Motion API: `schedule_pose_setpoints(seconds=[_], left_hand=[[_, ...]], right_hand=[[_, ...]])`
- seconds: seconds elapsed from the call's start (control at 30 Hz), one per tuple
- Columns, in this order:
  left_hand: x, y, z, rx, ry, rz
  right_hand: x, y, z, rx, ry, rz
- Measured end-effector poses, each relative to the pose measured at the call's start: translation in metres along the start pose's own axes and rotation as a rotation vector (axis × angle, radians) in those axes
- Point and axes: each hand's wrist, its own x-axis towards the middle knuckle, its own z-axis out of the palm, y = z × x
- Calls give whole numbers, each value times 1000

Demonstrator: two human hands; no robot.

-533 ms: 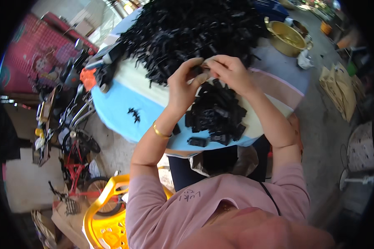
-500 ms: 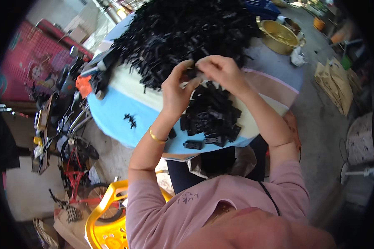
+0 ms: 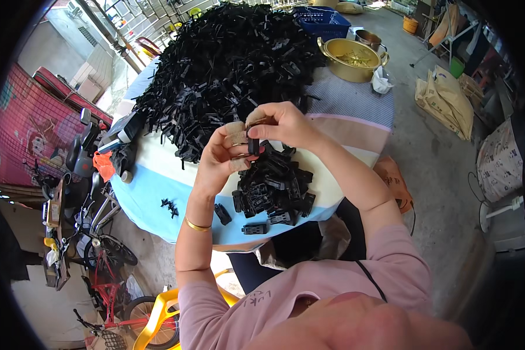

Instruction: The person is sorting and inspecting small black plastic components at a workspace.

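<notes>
Over the table, my left hand (image 3: pixel 217 158) and my right hand (image 3: pixel 284 126) meet, tape wrapped round several fingertips. Between them is a small black plastic part (image 3: pixel 254 146), pinched from above by my right thumb and forefinger. The fingers of my left hand close on its lower left side. Just below lies a small pile of black plastic blocks (image 3: pixel 268 192). Two loose blocks sit apart near the table's front edge, one a flat block (image 3: pixel 254 229). Beyond my hands rises a large heap of thin black plastic pieces (image 3: pixel 227 64).
A striped cloth covers the round table (image 3: pixel 151 175), with a few tiny black bits (image 3: pixel 169 207) at left. A gold pot (image 3: pixel 350 71) and blue basket (image 3: pixel 332 29) stand at far right. A red bicycle (image 3: pixel 108 291) and yellow chair (image 3: pixel 157 315) are at lower left.
The view has shifted, so the table sits lower and further left. My hands, blurred and higher before, are now closer together, with the black part plainly visible between them.
</notes>
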Motion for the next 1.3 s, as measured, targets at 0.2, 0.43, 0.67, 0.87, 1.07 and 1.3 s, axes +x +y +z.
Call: schedule_pose_setpoints(seconds=[0.2,0.43,0.67,0.87,1.07,1.3], left_hand=[[2,-11,-4,-253,53,-191],[3,-7,-3,-75,227,-16],[-1,-12,-2,246,275,194],[-5,-15,8,164,388,248],[-4,-23,3,761,426,529],[-3,-15,11,691,449,366]], right_hand=[[-1,11,12,-166,-49,-227],[-2,13,14,-4,109,22],[-3,9,26,-295,37,17],[-5,8,33,-281,71,10],[-8,4,30,-299,34,127],[5,-3,-4,-435,126,95]])
